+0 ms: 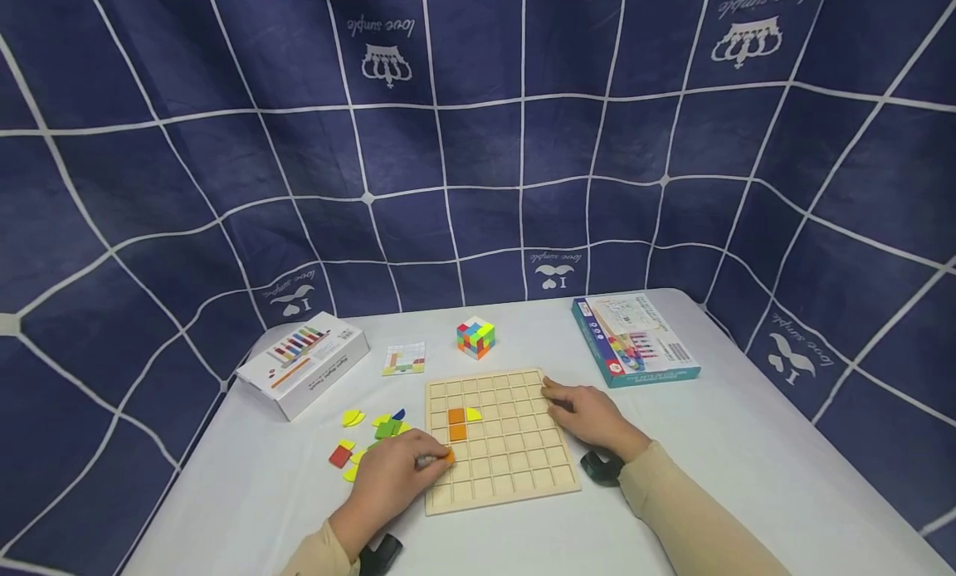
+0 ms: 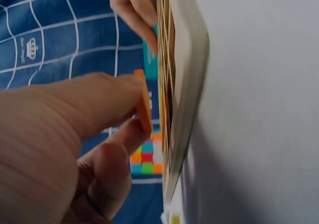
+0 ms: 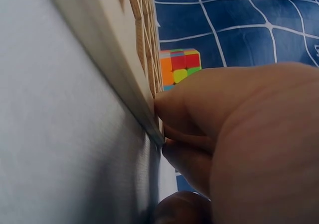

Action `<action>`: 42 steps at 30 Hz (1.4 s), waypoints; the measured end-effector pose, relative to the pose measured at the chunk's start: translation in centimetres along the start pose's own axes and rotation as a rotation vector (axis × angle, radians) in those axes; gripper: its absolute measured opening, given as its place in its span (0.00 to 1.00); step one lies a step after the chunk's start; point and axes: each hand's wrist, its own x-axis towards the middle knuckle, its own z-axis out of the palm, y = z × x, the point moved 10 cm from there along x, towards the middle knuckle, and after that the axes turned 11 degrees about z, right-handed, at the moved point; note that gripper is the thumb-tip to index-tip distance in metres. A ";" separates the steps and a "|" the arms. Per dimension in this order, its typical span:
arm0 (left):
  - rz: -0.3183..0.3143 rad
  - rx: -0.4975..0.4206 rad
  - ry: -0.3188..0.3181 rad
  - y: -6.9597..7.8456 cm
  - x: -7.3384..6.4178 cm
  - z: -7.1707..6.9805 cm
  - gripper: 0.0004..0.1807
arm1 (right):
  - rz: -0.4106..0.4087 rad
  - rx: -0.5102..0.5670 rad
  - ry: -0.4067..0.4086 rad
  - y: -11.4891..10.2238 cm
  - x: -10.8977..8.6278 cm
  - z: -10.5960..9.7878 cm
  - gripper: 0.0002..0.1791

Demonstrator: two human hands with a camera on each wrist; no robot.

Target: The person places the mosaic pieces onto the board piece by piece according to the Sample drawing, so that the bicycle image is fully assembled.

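Observation:
Between thumb and fingertips, my left hand (image 1: 396, 472) pinches a thin orange tile (image 2: 143, 102) over the left side of a wooden grid board (image 1: 515, 468). Two orange squares (image 1: 457, 432) sit one behind the other in board cells, with a yellow quarter-round tile (image 1: 474, 414) to the right of the farther one. At the board's right edge, toward its far corner, my right hand (image 1: 593, 418) grips the rim, thumb on top and fingers against the side in the right wrist view.
Loose yellow, green, red and blue tiles (image 1: 388, 429) lie left of the board. Behind it are a patterned card (image 1: 404, 358) and a colour cube (image 1: 475, 338). A white box (image 1: 306, 364) stands back left, a flat teal-edged box (image 1: 635, 339) back right.

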 end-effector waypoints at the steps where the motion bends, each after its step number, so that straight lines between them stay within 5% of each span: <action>1: 0.016 -0.009 -0.012 0.3 0.2 0.4 0.09 | 0.003 -0.002 0.000 0.1 0.0 0.0 0.24; 8: 0.067 -0.031 -0.060 1.1 1.1 2.0 0.08 | 0.002 -0.007 0.000 0.2 0.0 0.2 0.24; 21: 0.062 -0.013 -0.015 1.0 1.3 1.5 0.06 | -0.021 -0.002 0.008 0.1 0.2 0.0 0.24; 37: -0.020 -0.034 0.011 -0.3 0.9 1.7 0.05 | -0.009 0.007 0.002 0.0 0.1 0.1 0.24; 42: -0.081 -0.011 0.039 -1.2 0.5 0.6 0.06 | -0.010 0.002 0.004 0.1 0.1 0.0 0.24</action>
